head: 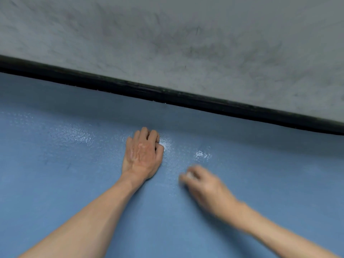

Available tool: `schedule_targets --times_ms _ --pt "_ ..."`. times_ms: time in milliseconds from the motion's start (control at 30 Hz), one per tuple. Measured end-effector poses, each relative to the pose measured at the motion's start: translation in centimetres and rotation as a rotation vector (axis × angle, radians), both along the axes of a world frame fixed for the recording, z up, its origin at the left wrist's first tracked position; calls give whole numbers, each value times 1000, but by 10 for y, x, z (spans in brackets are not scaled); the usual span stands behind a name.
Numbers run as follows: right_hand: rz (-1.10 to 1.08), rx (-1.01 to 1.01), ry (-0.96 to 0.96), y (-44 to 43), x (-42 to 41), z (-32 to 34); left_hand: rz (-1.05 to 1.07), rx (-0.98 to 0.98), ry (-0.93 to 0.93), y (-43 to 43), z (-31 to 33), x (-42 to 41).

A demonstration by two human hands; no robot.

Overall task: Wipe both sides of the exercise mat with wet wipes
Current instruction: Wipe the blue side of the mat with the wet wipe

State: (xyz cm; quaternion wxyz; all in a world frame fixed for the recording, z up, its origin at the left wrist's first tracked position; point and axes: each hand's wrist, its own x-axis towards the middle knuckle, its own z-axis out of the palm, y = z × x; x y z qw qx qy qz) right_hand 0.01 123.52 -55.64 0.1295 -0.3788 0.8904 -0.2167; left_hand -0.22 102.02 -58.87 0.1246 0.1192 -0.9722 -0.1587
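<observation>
The smooth blue exercise mat (55, 183) fills the lower half of the frame. Its black far edge (167, 94) runs from the middle left down toward the right, with mottled grey floor (186, 34) beyond it. I take that edge for the mat's long axis, so the strokes would travel along it. At the left of the mat a wet sheen (78, 135) glistens, while the mat nearer the person looks matte and dry. In the centre the left hand (142, 155) rests on the mat with its fingers (149, 135) curled under. I cannot tell if they hold anything. Just right of it sits another small wet glint (202, 154). Lower and further right, the right hand (204, 185) is blurred, its fingers bunched round what looks like a crumpled white wet wipe (190, 175) held against the mat. That hand is the one placed to do the wiping, I'd say. The unwetted blue lies to the right of the wipe and toward the bottom of the frame, so the next sweep likely goes that way.
</observation>
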Motion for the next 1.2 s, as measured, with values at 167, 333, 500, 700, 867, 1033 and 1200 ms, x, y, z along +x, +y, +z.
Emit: schedule_targets --times_ms 167,333,500,700,867,1033,1200 --pt "-339 -32 220 -45 -113 5 -10 14 2 0 2 1" --pt "24 7 117 -26 -5 3 -4 8 9 0 3 -2" --pt "237 109 33 -8 27 13 -3 4 12 1 2 0" --pt "-175 -40 209 -71 -117 1 -4 3 -9 1 2 -1" --pt "-139 -35 204 -75 -104 5 -3 6 -5 0 1 -2" --pt "178 99 -33 -28 9 18 -5 0 -4 0 1 -1" --pt "82 46 193 -34 -71 6 -10 16 -12 0 2 -1"
